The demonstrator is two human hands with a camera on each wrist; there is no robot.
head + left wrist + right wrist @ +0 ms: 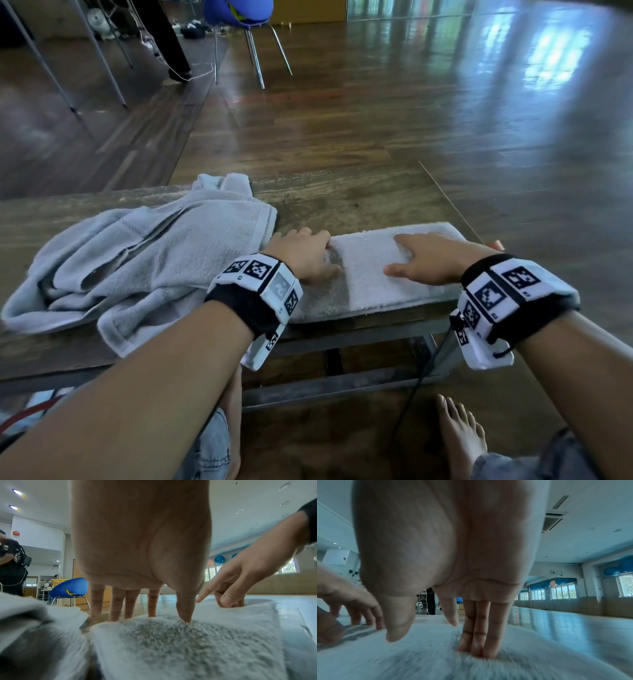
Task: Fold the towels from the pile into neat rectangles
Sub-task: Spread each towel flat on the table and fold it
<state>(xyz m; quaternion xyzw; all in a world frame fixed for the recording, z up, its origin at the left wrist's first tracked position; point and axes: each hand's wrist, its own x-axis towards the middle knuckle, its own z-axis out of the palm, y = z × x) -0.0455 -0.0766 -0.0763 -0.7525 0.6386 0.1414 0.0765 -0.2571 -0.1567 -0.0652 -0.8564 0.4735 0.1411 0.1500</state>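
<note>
A white folded towel (373, 274) lies as a rectangle at the right end of the wooden table (342, 202). My right hand (428, 257) lies flat on it; in the right wrist view its straight fingers (476, 635) press into the pile of the towel (419, 655). My left hand (305, 255) is at the towel's left end. In the left wrist view its thumb tip (184, 616) touches the towel (180, 649) and its straight fingers reach down behind the edge, tips hidden. A crumpled pale grey pile of towels (137, 246) lies to the left, touching my left wrist.
The folded towel reaches the table's front and right edges. A blue chair (239, 13) stands on the wooden floor beyond the table. Another person (10, 566) stands far left. My bare foot (459, 435) is under the table's front.
</note>
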